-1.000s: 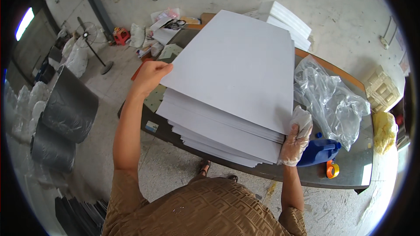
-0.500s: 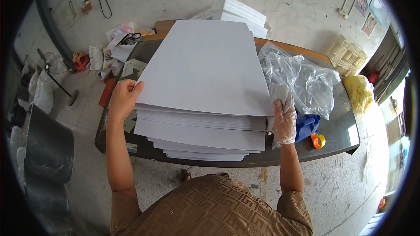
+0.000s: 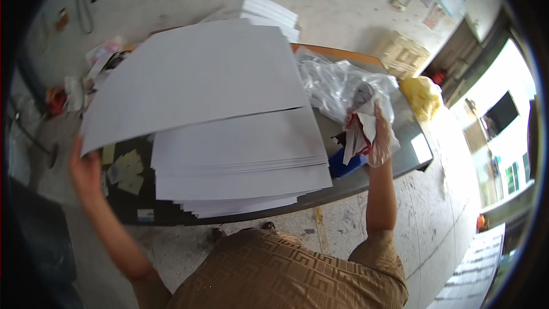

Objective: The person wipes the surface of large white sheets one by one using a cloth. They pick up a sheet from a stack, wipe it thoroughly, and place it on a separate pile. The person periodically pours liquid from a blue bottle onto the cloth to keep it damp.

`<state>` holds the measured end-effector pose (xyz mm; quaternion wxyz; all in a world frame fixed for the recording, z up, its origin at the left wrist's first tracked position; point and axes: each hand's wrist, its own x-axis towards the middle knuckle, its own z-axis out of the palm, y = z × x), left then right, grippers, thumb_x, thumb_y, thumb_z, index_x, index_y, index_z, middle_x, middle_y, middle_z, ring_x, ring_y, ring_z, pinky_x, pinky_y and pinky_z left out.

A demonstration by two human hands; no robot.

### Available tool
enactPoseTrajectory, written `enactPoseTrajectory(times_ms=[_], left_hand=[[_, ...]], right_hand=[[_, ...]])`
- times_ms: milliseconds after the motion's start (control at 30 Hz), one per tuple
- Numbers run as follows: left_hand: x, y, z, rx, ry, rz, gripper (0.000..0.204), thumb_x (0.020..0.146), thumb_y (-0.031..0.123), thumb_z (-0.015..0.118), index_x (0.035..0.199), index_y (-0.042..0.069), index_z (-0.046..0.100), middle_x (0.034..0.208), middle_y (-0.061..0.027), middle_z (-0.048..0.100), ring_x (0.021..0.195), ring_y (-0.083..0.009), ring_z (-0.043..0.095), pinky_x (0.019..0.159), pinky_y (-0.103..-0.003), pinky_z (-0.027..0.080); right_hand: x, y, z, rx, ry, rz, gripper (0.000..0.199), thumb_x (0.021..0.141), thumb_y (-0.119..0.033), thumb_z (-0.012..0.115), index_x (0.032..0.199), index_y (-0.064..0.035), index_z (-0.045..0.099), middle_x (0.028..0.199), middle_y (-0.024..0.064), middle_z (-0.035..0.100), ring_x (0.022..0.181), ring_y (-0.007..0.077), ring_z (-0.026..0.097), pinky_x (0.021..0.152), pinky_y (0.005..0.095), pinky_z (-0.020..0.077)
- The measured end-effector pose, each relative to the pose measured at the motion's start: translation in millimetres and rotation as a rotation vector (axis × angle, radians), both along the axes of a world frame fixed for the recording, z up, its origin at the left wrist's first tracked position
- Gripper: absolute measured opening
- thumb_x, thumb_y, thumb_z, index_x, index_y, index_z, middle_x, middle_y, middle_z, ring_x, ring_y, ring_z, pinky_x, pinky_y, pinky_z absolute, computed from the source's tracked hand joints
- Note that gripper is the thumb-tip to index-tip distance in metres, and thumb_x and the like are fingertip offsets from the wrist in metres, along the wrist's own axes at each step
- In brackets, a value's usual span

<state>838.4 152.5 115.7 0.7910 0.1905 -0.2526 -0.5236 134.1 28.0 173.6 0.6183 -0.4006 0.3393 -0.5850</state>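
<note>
A large white sheet (image 3: 194, 80) lies askew over a tall stack of white sheets (image 3: 243, 140), its left part reaching out past the stack. My bare left hand (image 3: 86, 169) grips the sheet's near left corner; motion blurs it somewhat. To the right of the stack, my right hand (image 3: 382, 140) wears a clear plastic glove. It is closed on a crumpled white and grey rag with red parts (image 3: 357, 129), raised above the table beside the stack. A crumpled clear plastic bag (image 3: 329, 77) lies just behind it.
The dark table (image 3: 394, 186) carries a blue container (image 3: 343, 164), partly hidden under the rag, and pale pieces (image 3: 127, 171) at left. Beyond the table are white stacked blocks (image 3: 269, 11). A yellow bag (image 3: 422, 96) and a cream crate (image 3: 401, 54) stand at right.
My left hand has pulled the top sheet leftward, swinging it askew and baring the stack's near right part. My right hand has lifted off the stack's side, showing the rag. The view has shifted right.
</note>
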Motion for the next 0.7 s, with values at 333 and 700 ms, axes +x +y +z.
enactPoseTrajectory(times_ms=[333,700], left_hand=[[250,175,-196,0.252,-0.670,0.656,0.045,0.097,0.023,0.061,0.135,0.001,0.051,0.129,-0.0107,0.058,0.115,-0.0180,0.056,0.094,-0.032,0.047],[140,201,-283,0.683,-0.311,0.633,0.043,0.101,0.023,0.054,0.140,0.004,0.048,0.128,-0.0071,0.057,0.108,-0.0185,0.057,0.095,-0.036,0.047]], right_hand=[[76,-22,26,-0.021,-0.176,0.461,0.066,0.097,-0.056,0.048,0.139,-0.0055,0.040,0.115,0.0214,0.060,0.084,0.0245,0.063,0.070,0.0359,0.0527],[241,-2,77,-0.634,1.261,0.241,0.048,0.092,-0.032,0.068,0.126,-0.0007,0.057,0.108,0.0127,0.066,0.096,0.0214,0.064,0.084,0.0339,0.0516]])
